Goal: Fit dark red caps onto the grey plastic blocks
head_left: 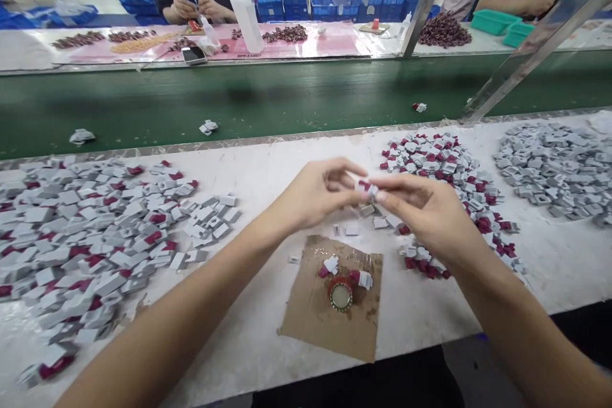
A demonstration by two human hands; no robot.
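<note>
My left hand point(318, 191) and my right hand point(425, 210) meet above the white table point(258, 172). Between their fingertips is a small white and maroon part point(366, 187), pinched by my right thumb and fingers; my left fingertips reach its left side, blurred. Below them lies a piece of brown cardboard point(329, 325) with a round red-rimmed cap point(340, 295) on it. Two white and maroon pieces, one at the upper left point(331, 264) and one at the right point(364, 279), lie beside the cap. Some loose grey pieces point(352, 229) sit just beyond the cardboard.
Heaps of grey and maroon parts lie at the left point(95, 236) and right point(440, 159), with a grey heap point(554, 166) farther right. A green conveyor belt point(287, 99) crosses behind, bearing a few pieces. Beyond it are a white bottle point(247, 22), a metal post point(428, 0) and people working.
</note>
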